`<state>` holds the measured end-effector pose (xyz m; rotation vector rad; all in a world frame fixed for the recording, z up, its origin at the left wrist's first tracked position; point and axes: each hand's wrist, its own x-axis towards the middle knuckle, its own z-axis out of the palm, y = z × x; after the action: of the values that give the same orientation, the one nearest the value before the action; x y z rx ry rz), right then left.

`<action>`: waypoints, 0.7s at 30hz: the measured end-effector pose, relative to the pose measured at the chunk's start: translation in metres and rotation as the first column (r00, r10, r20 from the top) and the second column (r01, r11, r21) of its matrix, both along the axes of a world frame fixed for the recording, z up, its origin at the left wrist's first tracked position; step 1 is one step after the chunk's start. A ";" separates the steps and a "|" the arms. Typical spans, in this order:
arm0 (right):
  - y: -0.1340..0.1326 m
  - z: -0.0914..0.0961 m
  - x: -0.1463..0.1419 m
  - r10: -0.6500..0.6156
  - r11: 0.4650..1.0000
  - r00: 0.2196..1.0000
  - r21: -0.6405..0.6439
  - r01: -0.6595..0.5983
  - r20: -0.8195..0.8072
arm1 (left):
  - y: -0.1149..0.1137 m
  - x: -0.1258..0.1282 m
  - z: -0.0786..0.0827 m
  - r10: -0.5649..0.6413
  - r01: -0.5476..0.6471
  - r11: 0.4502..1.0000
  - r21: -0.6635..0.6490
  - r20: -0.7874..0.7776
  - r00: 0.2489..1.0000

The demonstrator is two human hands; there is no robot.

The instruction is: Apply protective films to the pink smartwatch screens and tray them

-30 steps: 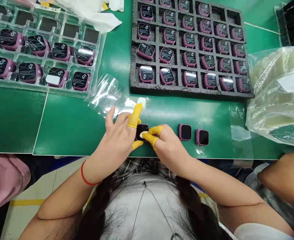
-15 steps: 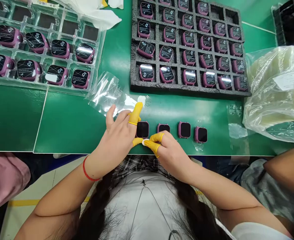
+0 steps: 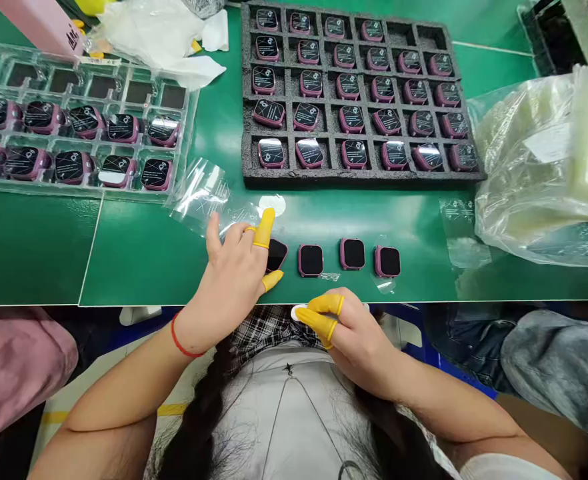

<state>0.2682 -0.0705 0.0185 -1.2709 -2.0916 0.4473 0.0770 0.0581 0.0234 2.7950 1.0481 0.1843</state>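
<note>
My left hand (image 3: 239, 260), with yellow finger cots on some fingertips, is around a purple smartwatch (image 3: 277, 255) with a dark screen. Thumb and forefinger straddle the watch, which lies turned on the green table; its left side is hidden by the hand. Just off the table's front edge, my right hand (image 3: 354, 333) pinches a small white round pad (image 3: 299, 312) between finger cots. To the right, three more bare-screened watches stand in a row: one watch (image 3: 311, 260), a second (image 3: 353, 254) and a third (image 3: 387, 261).
A black foam tray (image 3: 304, 177) of film-covered watches stands behind. At left is a clear plastic tray (image 3: 139, 190) with more watches. Printed clear films (image 3: 204, 193) and a white disc (image 3: 273, 205) lie near my left hand. A plastic bag (image 3: 519, 227) sits at right.
My right hand has drawn the white pad back from the watch, toward my body and past the table edge. The watch at my left hand has turned askew.
</note>
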 end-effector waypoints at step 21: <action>0.009 -0.020 0.008 0.015 0.999 1.000 0.035 -0.014 -0.009 | 0.008 -0.003 -0.001 -0.029 0.039 0.989 -0.145 0.071 0.997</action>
<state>0.2758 -0.0617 -0.0012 -1.2325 -2.0934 0.4208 0.0737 0.0659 0.0225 2.6542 0.9566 0.1901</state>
